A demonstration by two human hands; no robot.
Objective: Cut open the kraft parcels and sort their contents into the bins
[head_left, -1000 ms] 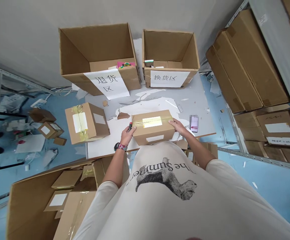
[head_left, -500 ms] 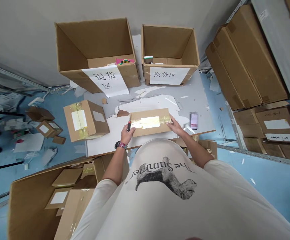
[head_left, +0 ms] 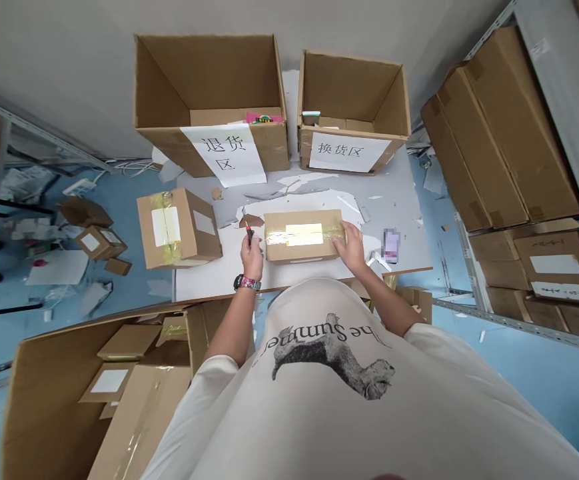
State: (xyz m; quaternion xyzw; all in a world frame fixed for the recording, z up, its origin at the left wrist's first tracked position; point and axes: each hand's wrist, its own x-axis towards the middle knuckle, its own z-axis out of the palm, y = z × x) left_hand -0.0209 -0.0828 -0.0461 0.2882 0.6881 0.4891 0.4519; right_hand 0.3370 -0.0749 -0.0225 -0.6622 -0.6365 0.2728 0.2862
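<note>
A long cardboard box, banded with yellowish tape and bearing a white label, lies on the table in front of me. My right hand grips its right end, fingers over the top edge and thumb on the near side. Just off the box's left end, my left hand is closed round a red and black box cutter, its tip pointing away from me. A torn brown scrap lies just beyond that tip. To the left stands a taped, labelled carton, apart from my hand.
Two open cartons with paper signs, a larger one and a smaller one, stand along the table's back. A phone lies at right on the table. A big carton of boxes is at lower left; shelves flank the right.
My left hand has come off the box's left end and turned the cutter's tip forward. The box now rests flatter, with my right hand further over its right end. The view has shifted slightly.
</note>
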